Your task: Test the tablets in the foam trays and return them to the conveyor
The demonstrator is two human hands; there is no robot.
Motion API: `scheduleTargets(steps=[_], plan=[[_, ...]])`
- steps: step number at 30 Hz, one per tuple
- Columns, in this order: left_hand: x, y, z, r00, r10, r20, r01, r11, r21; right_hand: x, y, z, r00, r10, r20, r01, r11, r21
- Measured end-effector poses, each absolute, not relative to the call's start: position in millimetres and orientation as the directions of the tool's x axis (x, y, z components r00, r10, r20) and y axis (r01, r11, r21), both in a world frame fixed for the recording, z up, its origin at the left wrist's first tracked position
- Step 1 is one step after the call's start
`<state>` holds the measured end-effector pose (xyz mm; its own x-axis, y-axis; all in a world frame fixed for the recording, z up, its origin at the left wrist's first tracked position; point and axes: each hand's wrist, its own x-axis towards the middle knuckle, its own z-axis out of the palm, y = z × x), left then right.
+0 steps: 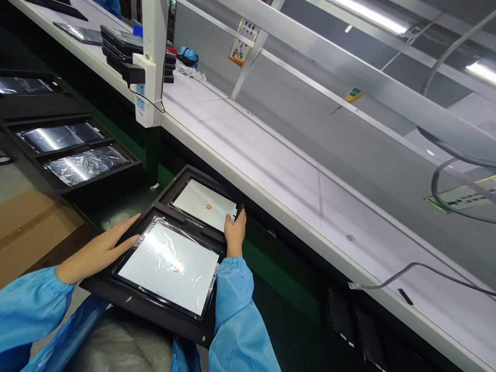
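Beside a long white tabletop point(240, 135), a black two-compartment tray point(155, 310) is carrying a white-screened near tablet point(170, 263) and far tablet point(203, 204). Keeping it level, without pressing either screen, seems best. It is lying between the right hand point(234, 236), which is grasping its right side, and the left hand point(103, 250), which is spreading along its left rim, hold unclear.

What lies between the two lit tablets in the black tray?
The head view shows a black divider, part of the tray, between them.
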<state>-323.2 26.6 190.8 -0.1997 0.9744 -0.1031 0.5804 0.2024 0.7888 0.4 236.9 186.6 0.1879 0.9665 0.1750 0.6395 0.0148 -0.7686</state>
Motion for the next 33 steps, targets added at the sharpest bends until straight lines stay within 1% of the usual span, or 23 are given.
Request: scheduleTargets(steps=[2,4,6,8,11,13,16,19,21,23,28,30,33], plan=[[-324.1,52.6,193.6,-0.149,0.987,-0.069,0.606,0.146,0.782,6.4,245.0,181.9,0.192,0.972,0.135,0.610,-0.010,-0.792],[-320.0,77.0,192.3,-0.112,0.994,-0.018,0.626,0.085,0.775,14.6,251.2,178.7,0.182,0.976,0.120,0.615,-0.018,-0.788],[-313.5,93.3,186.7,-0.111,0.993,0.025,0.626,0.050,0.778,24.9,253.6,176.0,0.150,0.982,0.117,0.624,-0.002,-0.782],[-308.2,98.7,178.8,-0.125,0.991,0.043,0.589,0.039,0.807,35.7,252.1,173.1,0.106,0.987,0.125,0.638,0.029,-0.770],[-305.6,91.8,169.0,-0.142,0.989,0.037,0.533,0.045,0.845,47.6,246.9,169.2,0.050,0.990,0.132,0.625,0.072,-0.778],[-305.5,85.1,166.3,-0.156,0.987,0.034,0.550,0.058,0.833,50.6,244.7,168.6,0.055,0.992,0.112,0.586,0.058,-0.808],[-304.8,80.6,166.5,-0.142,0.990,0.020,0.589,0.068,0.805,48.5,243.9,172.3,0.084,0.996,0.036,0.553,-0.017,-0.833],[-304.0,82.0,165.5,-0.132,0.991,-0.011,0.606,0.089,0.791,44.1,242.3,179.7,0.053,0.998,-0.033,0.537,-0.056,-0.842],[-304.2,83.7,162.3,-0.132,0.991,-0.022,0.610,0.099,0.786,43.1,239.6,184.0,0.027,0.998,-0.051,0.533,-0.057,-0.844],[-304.9,85.5,158.7,-0.131,0.991,-0.009,0.619,0.089,0.780,44.3,236.5,186.5,0.003,0.999,-0.037,0.525,-0.033,-0.851],[-303.4,102.4,165.1,-0.117,0.985,0.124,0.679,-0.012,0.734,48.8,234.2,186.1,-0.136,0.991,0.016,0.444,0.075,-0.893],[-300.1,120.6,175.1,-0.080,0.978,0.191,0.698,-0.082,0.712,46.7,236.2,185.1,-0.100,0.995,0.013,0.439,0.056,-0.897],[-291.8,159.1,189.2,0.009,0.958,0.285,0.722,-0.203,0.661,41.5,239.3,183.9,0.016,1.000,0.000,0.443,-0.007,-0.897]])
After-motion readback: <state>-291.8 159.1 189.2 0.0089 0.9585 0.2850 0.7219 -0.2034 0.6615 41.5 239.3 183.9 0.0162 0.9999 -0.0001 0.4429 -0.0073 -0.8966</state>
